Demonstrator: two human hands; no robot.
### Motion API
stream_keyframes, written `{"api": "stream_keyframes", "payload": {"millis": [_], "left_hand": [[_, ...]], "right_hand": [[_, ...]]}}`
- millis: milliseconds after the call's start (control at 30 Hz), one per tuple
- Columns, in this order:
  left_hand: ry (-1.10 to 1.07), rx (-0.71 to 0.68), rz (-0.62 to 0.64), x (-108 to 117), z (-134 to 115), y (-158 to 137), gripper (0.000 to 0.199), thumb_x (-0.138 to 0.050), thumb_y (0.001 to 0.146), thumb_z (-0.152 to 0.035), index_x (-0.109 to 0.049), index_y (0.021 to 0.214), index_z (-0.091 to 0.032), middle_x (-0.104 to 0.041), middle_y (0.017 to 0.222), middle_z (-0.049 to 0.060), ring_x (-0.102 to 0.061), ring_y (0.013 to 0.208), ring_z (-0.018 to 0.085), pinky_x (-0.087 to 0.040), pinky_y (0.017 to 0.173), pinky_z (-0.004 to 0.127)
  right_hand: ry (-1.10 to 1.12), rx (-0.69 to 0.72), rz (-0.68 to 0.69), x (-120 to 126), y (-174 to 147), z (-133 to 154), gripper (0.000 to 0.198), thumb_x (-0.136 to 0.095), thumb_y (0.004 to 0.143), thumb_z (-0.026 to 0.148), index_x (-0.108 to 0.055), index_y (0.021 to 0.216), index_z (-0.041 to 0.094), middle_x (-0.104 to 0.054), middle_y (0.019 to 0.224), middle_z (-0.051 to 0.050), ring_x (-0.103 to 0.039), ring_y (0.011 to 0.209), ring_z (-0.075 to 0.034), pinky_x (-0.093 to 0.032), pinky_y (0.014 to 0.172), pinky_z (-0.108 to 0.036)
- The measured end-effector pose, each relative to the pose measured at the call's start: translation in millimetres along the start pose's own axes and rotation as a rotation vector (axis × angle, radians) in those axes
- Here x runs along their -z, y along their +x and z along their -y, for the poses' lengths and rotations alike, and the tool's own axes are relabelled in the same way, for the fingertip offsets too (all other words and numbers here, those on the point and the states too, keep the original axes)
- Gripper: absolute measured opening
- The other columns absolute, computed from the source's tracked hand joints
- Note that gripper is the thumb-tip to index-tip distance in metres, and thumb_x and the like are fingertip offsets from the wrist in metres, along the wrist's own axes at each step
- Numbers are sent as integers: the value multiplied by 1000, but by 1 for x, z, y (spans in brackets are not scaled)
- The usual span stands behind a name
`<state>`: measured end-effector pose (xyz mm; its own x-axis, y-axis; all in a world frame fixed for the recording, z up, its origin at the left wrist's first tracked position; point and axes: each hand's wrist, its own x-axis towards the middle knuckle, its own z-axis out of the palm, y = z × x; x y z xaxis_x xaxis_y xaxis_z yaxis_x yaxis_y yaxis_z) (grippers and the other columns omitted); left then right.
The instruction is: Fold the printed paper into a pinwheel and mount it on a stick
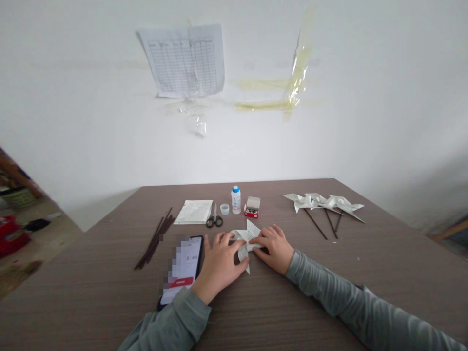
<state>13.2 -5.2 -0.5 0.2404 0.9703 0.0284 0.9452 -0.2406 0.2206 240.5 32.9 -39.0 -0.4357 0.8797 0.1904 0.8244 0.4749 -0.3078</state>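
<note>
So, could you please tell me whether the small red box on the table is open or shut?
The small red box is open: its pale lid stands raised, and small shiny pieces show inside.

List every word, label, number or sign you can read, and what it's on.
Phone: "8:44", slightly blurred; the red button's lettering is too small.
Bottle: label markings, unreadable.
Red box: print too small.
Wall sheet: a table, its entries too blurred.
Folded paper and held paper pinwheel: faint print, unreadable.
</note>
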Motion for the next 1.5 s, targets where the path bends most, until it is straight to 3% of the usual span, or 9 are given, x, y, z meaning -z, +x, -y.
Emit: {"api": "stream_keyframes", "payload": {"millis": [533, 1133, 1500], "left_hand": [[-3, -13, -27, -5, 6, 1, 48, -89, 114, -39, -94, 162, -40, -82, 182, 15, -65, 177, 53, -36, 152, 99], [-33, -27, -50, -11, 10, 2, 48, -93, 112, -37, -95, 159, -41, -82, 179, 16, -66, 174, 54, -34, 151, 102], [-8, 13, 0, 2, 3, -1, 49, -93, 114, -34, -95, 162, -43, -81, 184, 13, -64, 181, 54, -34, 154, 100]], "right_hand": [[-7, 15, -35, -3, 0, -1, 37, -78, 121, 25, -98, 150, 35, -92, 135, -12, -83, 138, -37, -48, 151, -75], [-28, 23, -51, -8, 3, -2, 34, -82, 117, 24, -102, 140, 40, -92, 129, -11, -87, 135, -39, -53, 147, -82], [13, -19, -27, -4, 3, 1, 28, -80, 117, 26, -101, 135, 32, -91, 134, -13, -83, 140, -38, -49, 150, -79]]}}
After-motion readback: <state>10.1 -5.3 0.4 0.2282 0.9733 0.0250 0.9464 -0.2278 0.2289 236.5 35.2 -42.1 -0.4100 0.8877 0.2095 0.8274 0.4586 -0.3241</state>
